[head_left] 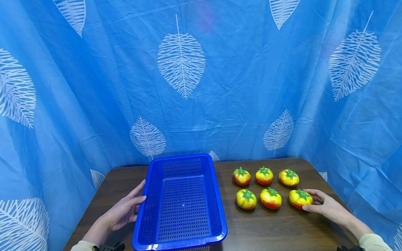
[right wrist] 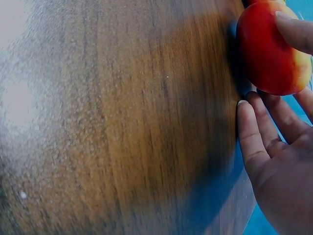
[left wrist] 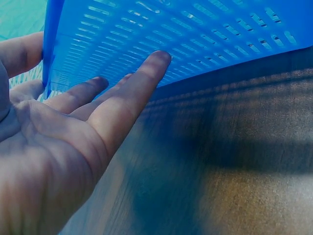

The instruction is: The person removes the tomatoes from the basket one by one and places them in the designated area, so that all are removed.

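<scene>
A blue plastic basket [head_left: 183, 206] with slotted walls and floor holds nothing. My left hand [head_left: 125, 210] is at its left side, fingers extended against the outer slotted wall [left wrist: 195, 36], with the thumb up near the rim. To the right lie several yellow-and-red tomatoes with green star-shaped tops, in two rows. At the front right, my right hand [head_left: 324, 206] pinches the end tomato [head_left: 299, 199] between thumb and fingertips. In the right wrist view, the thumb lies on this tomato's [right wrist: 266, 49] skin, while the lower fingers stretch out beneath it.
The dark wooden table [head_left: 254, 232] carries everything. Beside the held one are a front middle tomato [head_left: 270, 198] and a front left tomato [head_left: 246, 199]; the back row includes a tomato [head_left: 288, 178] just behind it. A blue leaf-print curtain [head_left: 220, 101] surrounds the table.
</scene>
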Available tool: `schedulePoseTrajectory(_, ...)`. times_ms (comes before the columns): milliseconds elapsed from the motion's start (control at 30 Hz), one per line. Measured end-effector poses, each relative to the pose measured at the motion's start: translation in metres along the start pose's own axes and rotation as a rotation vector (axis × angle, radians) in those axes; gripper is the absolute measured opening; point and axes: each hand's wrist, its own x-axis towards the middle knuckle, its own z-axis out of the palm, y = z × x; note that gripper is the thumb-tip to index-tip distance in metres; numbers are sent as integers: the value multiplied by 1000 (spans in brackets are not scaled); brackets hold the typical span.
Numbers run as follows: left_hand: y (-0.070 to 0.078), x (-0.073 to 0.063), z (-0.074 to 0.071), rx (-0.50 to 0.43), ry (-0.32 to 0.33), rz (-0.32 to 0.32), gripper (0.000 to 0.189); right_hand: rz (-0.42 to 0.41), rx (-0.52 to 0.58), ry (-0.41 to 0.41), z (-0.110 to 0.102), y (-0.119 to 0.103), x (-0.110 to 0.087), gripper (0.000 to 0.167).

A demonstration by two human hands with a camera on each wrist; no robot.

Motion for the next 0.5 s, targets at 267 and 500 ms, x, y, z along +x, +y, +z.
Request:
schedulePoseTrajectory(267,0,0,1,5,8,0,73,1,-2,12,0,1,0,77)
schedulePoseTrajectory(500,0,-1,1,20,24,-3,73,9,-21,11,-1,-1,0,79)
